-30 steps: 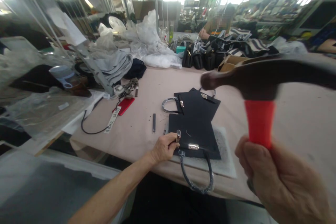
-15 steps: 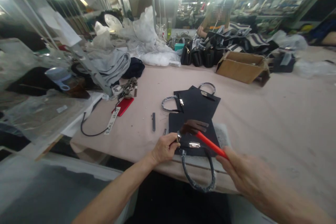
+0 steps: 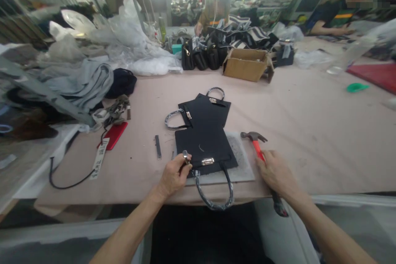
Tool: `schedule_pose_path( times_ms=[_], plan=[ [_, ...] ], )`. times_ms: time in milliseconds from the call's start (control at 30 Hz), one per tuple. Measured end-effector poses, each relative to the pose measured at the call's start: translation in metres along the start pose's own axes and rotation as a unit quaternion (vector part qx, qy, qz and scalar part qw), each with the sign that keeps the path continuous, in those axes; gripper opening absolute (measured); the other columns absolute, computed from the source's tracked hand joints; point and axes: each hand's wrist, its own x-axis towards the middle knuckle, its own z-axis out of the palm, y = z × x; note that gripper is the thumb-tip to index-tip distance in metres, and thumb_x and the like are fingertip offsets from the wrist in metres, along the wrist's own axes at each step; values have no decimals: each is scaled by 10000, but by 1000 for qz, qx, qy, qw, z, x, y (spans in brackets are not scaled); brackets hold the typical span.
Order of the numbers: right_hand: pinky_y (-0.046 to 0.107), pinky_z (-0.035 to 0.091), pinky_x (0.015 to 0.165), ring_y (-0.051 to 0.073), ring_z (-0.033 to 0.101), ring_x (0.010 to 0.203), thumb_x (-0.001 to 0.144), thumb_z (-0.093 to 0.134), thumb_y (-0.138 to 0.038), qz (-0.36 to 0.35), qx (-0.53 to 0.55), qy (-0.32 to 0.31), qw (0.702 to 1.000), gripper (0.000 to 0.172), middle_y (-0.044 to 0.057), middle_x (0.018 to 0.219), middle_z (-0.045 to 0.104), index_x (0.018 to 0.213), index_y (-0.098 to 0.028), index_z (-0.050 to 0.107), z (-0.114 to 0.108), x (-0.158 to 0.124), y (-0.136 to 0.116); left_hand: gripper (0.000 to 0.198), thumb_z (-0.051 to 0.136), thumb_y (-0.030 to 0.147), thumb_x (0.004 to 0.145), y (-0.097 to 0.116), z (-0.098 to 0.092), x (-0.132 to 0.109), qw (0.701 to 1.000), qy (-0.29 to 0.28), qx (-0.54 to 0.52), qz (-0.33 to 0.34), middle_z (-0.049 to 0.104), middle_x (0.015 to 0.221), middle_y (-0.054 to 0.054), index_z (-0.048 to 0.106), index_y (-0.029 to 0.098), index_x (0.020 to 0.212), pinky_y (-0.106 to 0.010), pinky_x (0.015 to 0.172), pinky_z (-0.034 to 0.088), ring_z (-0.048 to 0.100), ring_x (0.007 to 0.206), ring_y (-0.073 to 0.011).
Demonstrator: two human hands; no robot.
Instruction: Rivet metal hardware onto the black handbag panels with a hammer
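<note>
My left hand (image 3: 173,174) pinches a short metal punch-like tool (image 3: 186,156) at the left edge of a black handbag panel (image 3: 202,144). The panel lies flat on a pale board (image 3: 244,165), its metal clasp (image 3: 208,161) facing up. A plastic-wrapped handle (image 3: 213,205) hangs toward me over the table edge. To the right of the board, my right hand (image 3: 275,171) is closed on the claw hammer (image 3: 257,148), whose head is low at the tabletop. Two similar black panels (image 3: 207,111) with handles overlap just beyond.
A dark metal strip (image 3: 158,147) and a red flat item (image 3: 116,135) with a written tag lie to the left. Farther back are plastic bags (image 3: 123,37), black bags (image 3: 201,55) and a cardboard box (image 3: 246,65). A co-worker (image 3: 331,16) is at the far right.
The hammer has moved from above the panel down to the right of the board. My left hand still holds the metal tool at the panel's left edge. The view has turned right.
</note>
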Motion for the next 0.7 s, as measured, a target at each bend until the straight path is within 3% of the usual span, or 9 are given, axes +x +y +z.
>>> schedule_pose_path(
  times_ms=[67,200,333,400,500,600,700],
  plan=[
    [369,464,851,272,631,999,950,414,-326,14,65,2,998,343,200,1125,652,1104,-113,635,5,-2,-19,144,577,165,936,2,-1,1,1000,1,10,-13,707,1104,-93,607,179,1076,-328,928,571,695,1048,-207],
    [337,463,819,256,643,956,870,586,-342,16,147,-55,987,266,134,1026,681,1038,-149,659,21,-5,-63,155,572,127,929,6,-3,0,999,-13,38,11,718,1121,-91,620,185,1064,-323,930,591,705,1059,-201],
    [378,438,778,296,627,952,808,628,-276,56,176,-57,981,256,154,1012,667,1027,-145,619,32,-3,-77,241,521,90,934,10,-1,-8,995,-54,38,73,689,1255,-124,654,179,1114,-372,1022,570,664,1188,-224],
    [361,421,707,265,620,838,769,643,-244,65,200,-71,975,170,104,877,658,916,-170,602,30,1,-73,206,548,137,942,11,0,-11,999,-5,27,20,711,1219,-122,671,174,1103,-384,996,588,689,1144,-232],
    [327,396,631,207,579,711,726,654,-216,60,242,-88,965,138,32,738,607,801,-198,539,23,4,-64,175,605,265,950,15,3,-8,987,83,-10,-138,742,1141,-107,700,171,1063,-408,965,601,712,1086,-248],
    [305,400,601,175,557,672,744,618,-220,33,289,-93,952,152,-6,709,578,804,-216,478,20,1,-61,227,650,345,937,25,10,4,960,107,-137,-220,726,1177,-113,706,161,1057,-436,1013,571,695,1120,-263],
    [289,436,547,153,554,596,792,589,-277,11,456,-138,879,174,-35,696,573,872,-228,443,22,-9,-66,232,687,360,916,43,23,23,927,96,-271,-239,719,1186,-107,701,159,1031,-409,985,581,706,1083,-253]
  ],
)
